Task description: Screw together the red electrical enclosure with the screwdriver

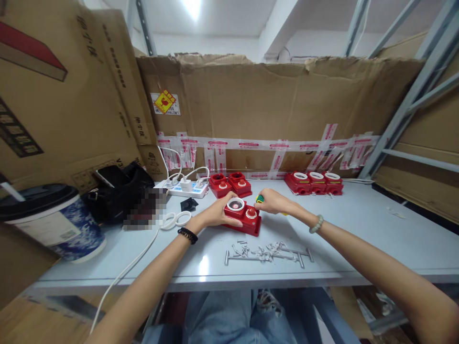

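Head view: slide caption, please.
Left hand grips a red unit; right hand holds a green-and-yellow object beside it.

A lidded cup [60, 227] stands at left; a white power strip [193, 191] lies before taped cardboard [258, 107].

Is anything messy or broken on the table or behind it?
Yes, two things. Small screws and thin metal bars lie jumbled near the table's front edge, not sorted, close to the red unit under the left hand. Behind, the cardboard's top edge is ragged, as if torn.
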`<state>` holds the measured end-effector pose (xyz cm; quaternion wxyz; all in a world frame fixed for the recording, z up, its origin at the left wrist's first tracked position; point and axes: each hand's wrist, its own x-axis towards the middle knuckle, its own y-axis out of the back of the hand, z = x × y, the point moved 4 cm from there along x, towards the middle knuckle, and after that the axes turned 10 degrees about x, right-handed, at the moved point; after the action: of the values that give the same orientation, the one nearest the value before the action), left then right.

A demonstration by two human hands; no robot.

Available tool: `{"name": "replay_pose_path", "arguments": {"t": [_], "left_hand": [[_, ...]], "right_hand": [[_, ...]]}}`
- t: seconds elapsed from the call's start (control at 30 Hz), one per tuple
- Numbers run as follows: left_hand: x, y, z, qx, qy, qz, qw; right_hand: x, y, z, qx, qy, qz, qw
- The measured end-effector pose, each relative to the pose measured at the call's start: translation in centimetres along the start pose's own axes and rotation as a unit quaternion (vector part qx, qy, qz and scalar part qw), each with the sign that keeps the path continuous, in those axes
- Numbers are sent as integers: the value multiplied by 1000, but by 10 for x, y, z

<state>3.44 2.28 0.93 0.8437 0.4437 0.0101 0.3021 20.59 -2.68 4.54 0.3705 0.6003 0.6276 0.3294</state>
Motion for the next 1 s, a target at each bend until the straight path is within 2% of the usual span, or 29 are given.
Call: {"name": "replay_pose_path", "arguments": {"t": [0.13, 0.2, 0.27, 0.37, 0.43, 0.53, 0.63, 0.73, 0.8, 0.87, 0.9, 0.93, 1.0], "left_hand": [[0, 0, 0, 3, -2, 3, 1000], [-1, 0, 0, 2, -3, 6, 1000], [-1, 0, 1, -2, -5, 7, 1000], [-1, 0, 3, 0, -13, 9, 1000], [-1, 0, 4, 8, -18, 15, 1000], [0, 0, 4, 23, -24, 18, 999], [0, 1, 3, 28, -25, 18, 999], [0, 0, 3, 23, -26, 16, 999], [1, -1, 3, 26, -23, 21, 999], [1, -2, 3, 37, -17, 35, 999], [1, -2, 3, 42, -12, 43, 998], [1, -3, 3, 45, -9, 50, 998], [2, -5, 3, 45, -3, 63, 997]], "right_hand": [[-10, 19, -14, 23, 11, 23, 999], [-19, 21, -21, 48, 11, 7, 999], [-30, 13, -28, 75, 22, -41, 996], [-44, -12, -40, 91, 59, -109, 988], [-49, -30, -45, 68, 95, -109, 987], [-49, -52, -43, 18, 103, -121, 987], [-47, -56, -38, 28, 110, -115, 987], [-47, -40, -43, 134, 144, -84, 977], [-46, -19, -49, 239, 164, -33, 957], [-44, 8, -53, 339, 174, 88, 920], [-43, 21, -54, 394, 186, 155, 887], [-42, 32, -54, 451, 208, 211, 842], [-38, 44, -52, 539, 247, 285, 753]]}}
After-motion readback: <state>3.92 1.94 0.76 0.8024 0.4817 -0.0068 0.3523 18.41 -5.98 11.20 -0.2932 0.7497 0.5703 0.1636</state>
